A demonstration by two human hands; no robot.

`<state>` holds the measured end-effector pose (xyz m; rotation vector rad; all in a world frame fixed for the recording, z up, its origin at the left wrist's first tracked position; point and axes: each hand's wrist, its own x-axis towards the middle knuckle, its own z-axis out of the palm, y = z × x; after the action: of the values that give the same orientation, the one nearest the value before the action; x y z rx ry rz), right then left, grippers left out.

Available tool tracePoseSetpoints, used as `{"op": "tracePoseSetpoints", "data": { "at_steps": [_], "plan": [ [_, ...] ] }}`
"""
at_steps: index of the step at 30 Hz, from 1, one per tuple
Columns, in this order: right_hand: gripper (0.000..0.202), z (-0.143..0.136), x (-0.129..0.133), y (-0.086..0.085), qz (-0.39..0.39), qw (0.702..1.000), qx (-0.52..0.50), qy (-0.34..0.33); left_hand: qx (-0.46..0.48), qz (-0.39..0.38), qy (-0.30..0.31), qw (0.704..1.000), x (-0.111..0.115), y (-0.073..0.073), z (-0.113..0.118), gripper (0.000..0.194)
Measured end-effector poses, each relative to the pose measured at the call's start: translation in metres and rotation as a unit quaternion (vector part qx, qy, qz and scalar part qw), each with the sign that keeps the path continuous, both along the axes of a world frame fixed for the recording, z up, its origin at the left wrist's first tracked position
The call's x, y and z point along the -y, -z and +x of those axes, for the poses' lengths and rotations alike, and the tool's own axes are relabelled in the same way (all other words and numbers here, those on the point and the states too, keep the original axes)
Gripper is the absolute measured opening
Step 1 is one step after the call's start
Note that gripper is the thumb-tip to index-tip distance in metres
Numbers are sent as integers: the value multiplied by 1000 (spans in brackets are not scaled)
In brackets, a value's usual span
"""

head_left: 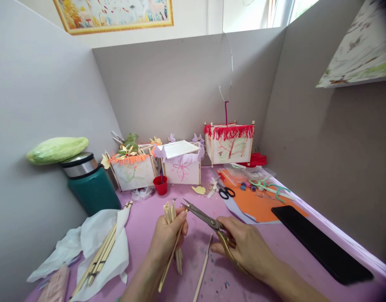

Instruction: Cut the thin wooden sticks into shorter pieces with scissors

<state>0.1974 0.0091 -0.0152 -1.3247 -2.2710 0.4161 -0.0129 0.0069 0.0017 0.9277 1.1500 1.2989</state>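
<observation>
My left hand (169,233) is closed around a bunch of thin wooden sticks (169,212), their upper ends poking out above the fingers. One stick (171,262) slants apart from the bunch, its tip pinched by my thumb. In my right hand (246,247) is a pair of scissors (213,222) with brass-coloured handles, its blades parted slightly near that tip. Whether the blades touch the stick I cannot tell. A single loose stick (203,270) lies on the table between my hands.
White paper with more sticks (103,251) lies left, near a green flask (94,182) topped by a pale green gourd (57,150). Decorated paper lanterns (182,170) and a red cup (160,185) stand behind. Black-handled scissors (227,193), orange sheets (259,205) and a black slab (322,245) lie right.
</observation>
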Motion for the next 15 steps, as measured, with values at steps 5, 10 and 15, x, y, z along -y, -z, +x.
{"op": "tracePoseSetpoints", "data": {
  "at_steps": [5,10,15],
  "plan": [
    [41,0,-1,0,20,1000,14,8,29,-8,10,999,-2,5,-2,54],
    [29,-2,-1,4,12,1000,0,12,59,-6,31,998,-1,5,-4,52],
    [29,-4,2,3,1,1000,-16,7,86,-12,29,996,-2,5,-5,56]
  ]
}}
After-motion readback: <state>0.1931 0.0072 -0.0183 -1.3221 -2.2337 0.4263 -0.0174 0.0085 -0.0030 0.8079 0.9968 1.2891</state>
